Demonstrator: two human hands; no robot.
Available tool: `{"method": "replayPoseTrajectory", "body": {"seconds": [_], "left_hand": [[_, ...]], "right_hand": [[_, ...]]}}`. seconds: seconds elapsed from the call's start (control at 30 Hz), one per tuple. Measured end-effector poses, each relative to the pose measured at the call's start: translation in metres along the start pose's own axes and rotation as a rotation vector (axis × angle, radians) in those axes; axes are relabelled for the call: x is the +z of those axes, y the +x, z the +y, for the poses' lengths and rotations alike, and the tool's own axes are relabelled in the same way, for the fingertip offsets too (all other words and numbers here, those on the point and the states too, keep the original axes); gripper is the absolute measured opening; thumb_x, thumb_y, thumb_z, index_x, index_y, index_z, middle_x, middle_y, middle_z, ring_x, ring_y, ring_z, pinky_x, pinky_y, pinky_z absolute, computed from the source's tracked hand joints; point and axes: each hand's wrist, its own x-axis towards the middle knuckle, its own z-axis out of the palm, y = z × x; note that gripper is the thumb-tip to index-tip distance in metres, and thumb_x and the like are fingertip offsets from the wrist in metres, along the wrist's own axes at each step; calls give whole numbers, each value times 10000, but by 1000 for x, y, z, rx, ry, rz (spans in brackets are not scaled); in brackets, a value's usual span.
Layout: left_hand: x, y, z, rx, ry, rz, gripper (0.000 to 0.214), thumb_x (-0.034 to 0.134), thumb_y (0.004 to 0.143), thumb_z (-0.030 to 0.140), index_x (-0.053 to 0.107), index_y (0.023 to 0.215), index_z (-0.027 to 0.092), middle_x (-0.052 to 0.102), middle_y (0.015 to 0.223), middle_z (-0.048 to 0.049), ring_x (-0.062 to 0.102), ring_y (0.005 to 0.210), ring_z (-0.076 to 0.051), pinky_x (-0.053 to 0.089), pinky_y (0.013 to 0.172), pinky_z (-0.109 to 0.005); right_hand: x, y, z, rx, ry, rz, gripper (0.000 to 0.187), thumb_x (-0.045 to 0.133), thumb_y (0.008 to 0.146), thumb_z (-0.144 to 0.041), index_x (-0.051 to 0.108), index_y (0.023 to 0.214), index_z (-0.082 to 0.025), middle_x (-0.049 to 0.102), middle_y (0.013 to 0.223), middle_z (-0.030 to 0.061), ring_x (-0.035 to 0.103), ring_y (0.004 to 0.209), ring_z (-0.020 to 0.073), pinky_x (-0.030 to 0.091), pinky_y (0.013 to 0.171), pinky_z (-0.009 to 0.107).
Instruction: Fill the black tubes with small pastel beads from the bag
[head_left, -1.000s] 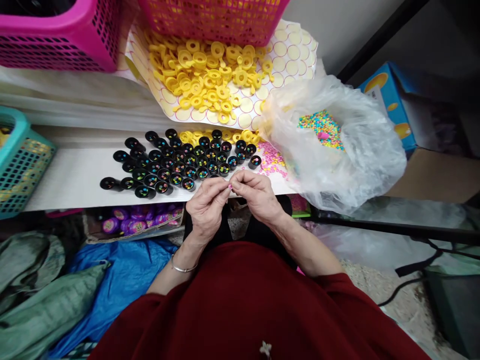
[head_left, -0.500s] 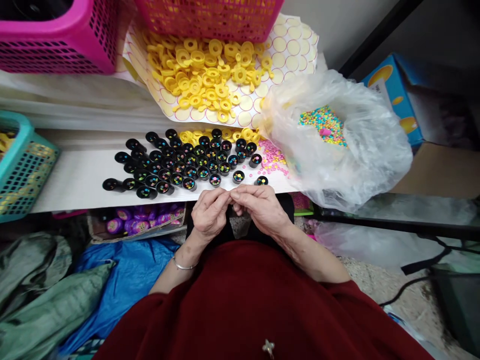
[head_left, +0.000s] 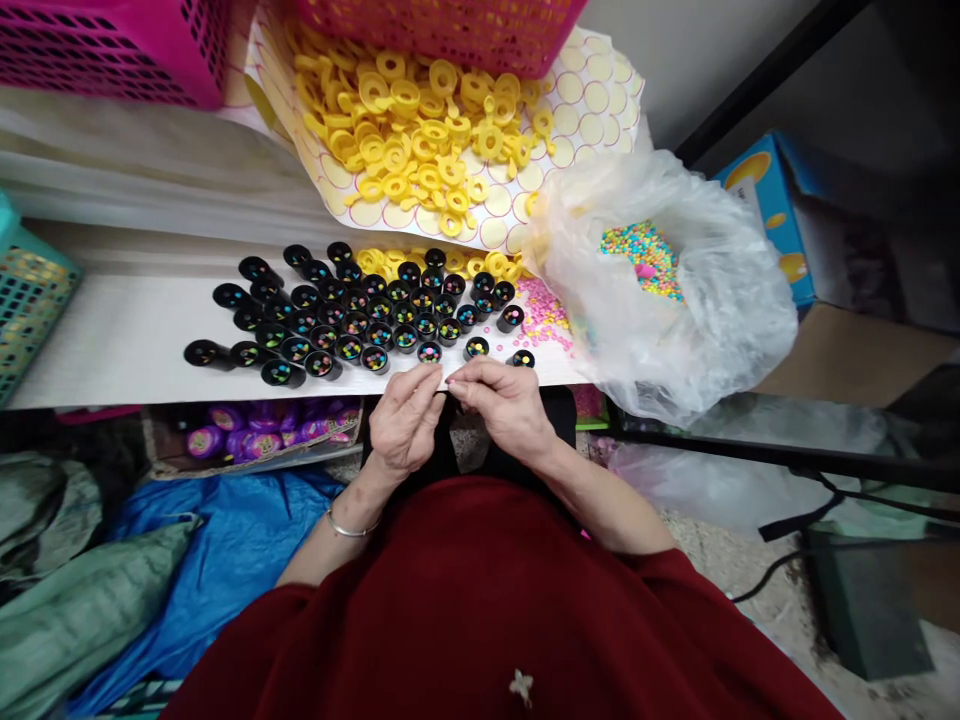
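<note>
As hands pinch, almost touching, black cups beyond

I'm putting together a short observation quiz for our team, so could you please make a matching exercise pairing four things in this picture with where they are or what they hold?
Things
1. Black cups
2. Large heap of yellow pieces
3. Translucent plastic bag
4. Purple items

Places or states
A. In a cardboard box, lower than the white surface
B. Open, with small multicoloured beads showing inside
C. Grouped closely on the white surface
D. On a sheet printed with circles

Right pairs
1-C, 2-D, 3-B, 4-A
</note>
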Motion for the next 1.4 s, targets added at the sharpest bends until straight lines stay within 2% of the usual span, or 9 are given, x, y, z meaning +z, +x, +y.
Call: {"method": "replayPoseTrajectory", "body": {"seconds": [0.07,0.13,0.27,0.37,0.57,0.67,0.77,1.07,1.4], "left_hand": [[-2,-6,-4,-51,69,34,228,605,911,206,699,1118,185,739,1036,-90,698,906,-172,571,768,-296],[-4,-13,-10,-57,129,51,147,640,885,216,719,1000,173,749,949,-84,700,832,-166,567,731,-290],[-2,-22,-24,-21,183,63,46,674,847,193,706,842,160,743,810,-72,672,687,-141,536,631,-259],[0,-25,-27,-26,157,87,21,676,838,158,696,840,158,739,797,-68,675,683,-139,544,631,-252],[2,-32,-30,-111,73,90,92,673,827,99,694,899,152,734,817,-65,694,734,-144,570,679,-249],[3,-35,-34,-171,82,77,35,660,854,156,695,854,159,727,793,-56,691,726,-143,574,682,-256],[4,-38,-36,-235,96,60,106,643,878,221,693,806,162,720,774,-53,683,714,-141,572,679,-262],[4,-34,-36,-132,83,84,50,665,837,134,701,865,155,737,807,-60,697,714,-139,571,693,-242],[5,-39,-38,-190,36,83,28,688,839,162,713,850,168,737,815,-57,695,729,-139,563,714,-250]], "right_hand": [[-5,10,3,-223,-376,47,247,579,919,-359,697,789,-186,619,797,42,535,725,137,427,688,294],[-12,24,1,-331,-739,38,276,498,963,-299,700,816,-181,626,855,67,529,785,159,413,732,309],[-22,55,-12,-320,-1286,-135,318,415,979,-208,695,832,-175,628,898,86,478,838,196,344,714,328],[-21,70,-21,-271,-1493,-287,301,410,959,-172,687,842,-178,622,931,94,457,895,224,304,697,339],[-13,80,-25,-246,-1562,-403,256,436,902,-144,690,884,-173,618,960,106,458,945,241,299,728,344],[-11,83,-27,-227,-1577,-436,256,444,884,-133,696,912,-163,622,970,116,465,965,247,298,731,347],[-9,86,-28,-204,-1596,-456,258,444,885,-135,699,920,-160,629,984,120,473,981,248,302,733,346],[-7,90,-22,-245,-1528,-423,223,461,885,-126,671,826,-174,641,911,102,498,956,240,349,736,343],[-11,91,-14,-287,-1484,-418,236,450,859,-83,663,830,-180,627,897,104,506,935,242,390,753,356]]}}
